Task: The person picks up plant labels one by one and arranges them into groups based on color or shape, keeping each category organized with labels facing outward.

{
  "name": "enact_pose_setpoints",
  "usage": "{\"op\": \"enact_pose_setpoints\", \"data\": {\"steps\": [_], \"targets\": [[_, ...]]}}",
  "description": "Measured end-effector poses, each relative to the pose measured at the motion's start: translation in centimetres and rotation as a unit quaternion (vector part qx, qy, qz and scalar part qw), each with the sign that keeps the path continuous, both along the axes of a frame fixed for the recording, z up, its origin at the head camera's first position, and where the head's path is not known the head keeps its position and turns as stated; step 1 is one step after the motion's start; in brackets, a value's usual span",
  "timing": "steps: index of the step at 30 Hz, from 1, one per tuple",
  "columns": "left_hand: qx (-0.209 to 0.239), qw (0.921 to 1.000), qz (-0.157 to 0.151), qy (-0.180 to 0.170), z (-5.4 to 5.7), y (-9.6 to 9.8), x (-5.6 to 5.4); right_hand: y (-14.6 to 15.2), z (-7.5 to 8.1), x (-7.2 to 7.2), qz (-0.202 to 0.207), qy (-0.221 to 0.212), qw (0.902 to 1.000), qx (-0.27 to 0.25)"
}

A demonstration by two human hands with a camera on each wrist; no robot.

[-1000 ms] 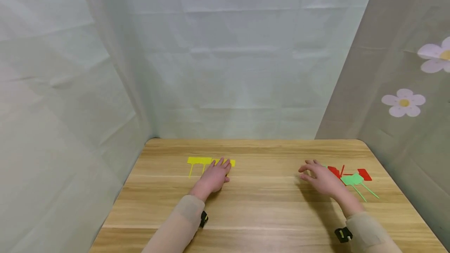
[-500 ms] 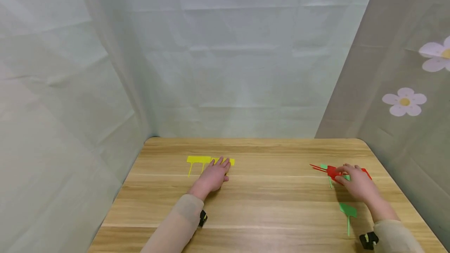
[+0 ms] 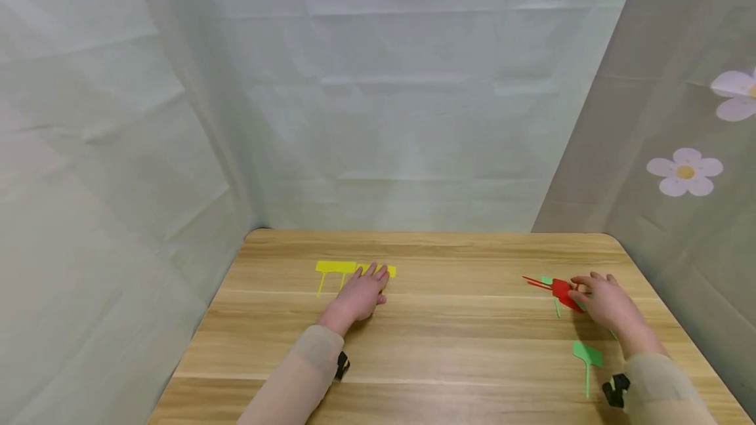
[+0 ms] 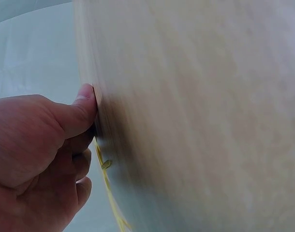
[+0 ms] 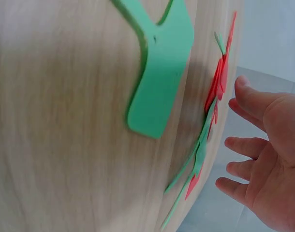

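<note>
Two yellow T-shaped plant labels lie side by side at the table's far left. My left hand rests with spread fingers on the right-hand one, covering part of it; in the left wrist view the thumb touches the tabletop. At the right, overlapping red plant labels have their thin stems pointing left. Green labels lie among them. Above this pile hovers my right hand, its fingers loosely bent and, in the right wrist view, apart from the labels. One green label lies alone nearer me.
The wood-grain table has rounded far corners. Pale cloth hangs behind it and on the left, and a grey curtain with white flowers hangs on the right. A small black device sits at the right wrist.
My right hand has moved right. The red labels are now gathered with stems to the left, and one green label has shifted toward me, apart from the pile. The left hand stays put.
</note>
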State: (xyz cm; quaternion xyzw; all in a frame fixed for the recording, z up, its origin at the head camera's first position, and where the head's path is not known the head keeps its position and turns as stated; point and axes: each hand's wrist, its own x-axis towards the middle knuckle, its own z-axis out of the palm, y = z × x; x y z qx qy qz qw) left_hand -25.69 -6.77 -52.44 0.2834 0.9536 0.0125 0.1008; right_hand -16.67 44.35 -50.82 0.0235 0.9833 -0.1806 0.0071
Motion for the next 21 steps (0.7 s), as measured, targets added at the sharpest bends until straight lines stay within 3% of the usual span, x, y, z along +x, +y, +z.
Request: {"op": "enact_pose_setpoints", "data": {"steps": [16,21], "targets": [[0.001,1.0000,0.001,-0.002,0.1,0.1,0.1,-1.3,-0.1,-1.4,-0.028,-0.058,0.9975,0.028],[-0.008,0.9999,0.001,0.005,-0.2,0.2,0.0,-1.8,0.0,-1.5,-0.047,-0.054,0.9969,0.031]]}}
